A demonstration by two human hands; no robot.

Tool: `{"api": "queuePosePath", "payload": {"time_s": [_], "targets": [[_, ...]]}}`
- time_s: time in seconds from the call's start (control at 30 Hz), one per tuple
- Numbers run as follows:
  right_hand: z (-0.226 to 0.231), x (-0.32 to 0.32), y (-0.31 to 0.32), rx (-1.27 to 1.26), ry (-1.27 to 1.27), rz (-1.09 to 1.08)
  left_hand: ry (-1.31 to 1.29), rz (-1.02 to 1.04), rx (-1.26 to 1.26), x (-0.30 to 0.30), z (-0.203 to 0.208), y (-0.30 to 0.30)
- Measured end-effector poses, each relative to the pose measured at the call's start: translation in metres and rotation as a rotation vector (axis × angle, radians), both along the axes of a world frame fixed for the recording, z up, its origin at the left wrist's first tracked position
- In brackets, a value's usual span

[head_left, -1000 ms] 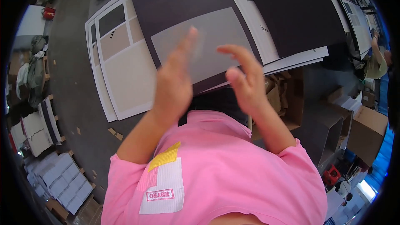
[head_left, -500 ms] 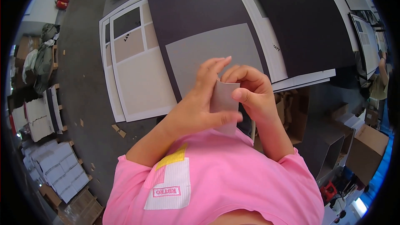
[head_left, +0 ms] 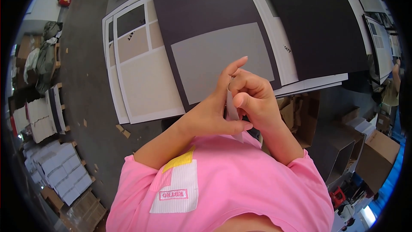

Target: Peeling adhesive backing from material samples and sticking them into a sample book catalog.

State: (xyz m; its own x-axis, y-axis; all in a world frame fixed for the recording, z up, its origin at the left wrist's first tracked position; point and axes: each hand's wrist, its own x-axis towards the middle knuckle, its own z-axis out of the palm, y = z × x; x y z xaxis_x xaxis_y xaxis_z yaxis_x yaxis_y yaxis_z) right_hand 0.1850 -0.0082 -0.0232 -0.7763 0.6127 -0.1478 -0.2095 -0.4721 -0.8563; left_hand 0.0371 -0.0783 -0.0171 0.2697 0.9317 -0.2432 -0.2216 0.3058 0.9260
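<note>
In front of my chest I hold a small, thin grey sheet [head_left: 232,108], turned almost edge-on and bent. My left hand [head_left: 216,112] holds it against the palm, thumb across its lower part and index finger stretched up past its top. The curled fingers of my right hand [head_left: 256,95] grip its upper edge from the other side; their tips are partly hidden. Beyond my hands, a grey rectangular sheet [head_left: 214,58] lies on a large dark board [head_left: 197,6].
Boards with beige and dark panels [head_left: 150,86] lie to the left, a black board [head_left: 313,25] to the right. Cardboard boxes [head_left: 377,157] stand at the lower right. Pallets with white stacks [head_left: 64,172] line the left floor. Another person's arm [head_left: 395,75] shows at the far right.
The small sheet has turned from showing its broad face to nearly edge-on. My right hand has moved slightly left, closer to my left hand, and my left fingers have shifted.
</note>
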Motion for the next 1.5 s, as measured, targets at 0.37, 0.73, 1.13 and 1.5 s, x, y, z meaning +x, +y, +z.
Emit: {"api": "queuePosePath", "payload": {"time_s": [0.37, 0.73, 1.13, 1.5], "targets": [[-0.002, 0.001, 0.0, 0.012, 0.021, 0.017, -0.013, 0.035, 0.116, -0.004, -0.003, -0.004], [0.006, 0.003, -0.002, -0.194, 0.103, 0.088, 0.196, 0.061, 0.343, -0.006, -0.011, -0.004], [0.019, 0.008, -0.004, -0.316, 0.022, 0.145, 0.262, 0.021, 0.453, -0.009, -0.001, -0.005], [0.016, 0.011, -0.007, -0.377, 0.036, 0.176, 0.162, 0.12, 0.577, 0.003, -0.017, -0.003]]}}
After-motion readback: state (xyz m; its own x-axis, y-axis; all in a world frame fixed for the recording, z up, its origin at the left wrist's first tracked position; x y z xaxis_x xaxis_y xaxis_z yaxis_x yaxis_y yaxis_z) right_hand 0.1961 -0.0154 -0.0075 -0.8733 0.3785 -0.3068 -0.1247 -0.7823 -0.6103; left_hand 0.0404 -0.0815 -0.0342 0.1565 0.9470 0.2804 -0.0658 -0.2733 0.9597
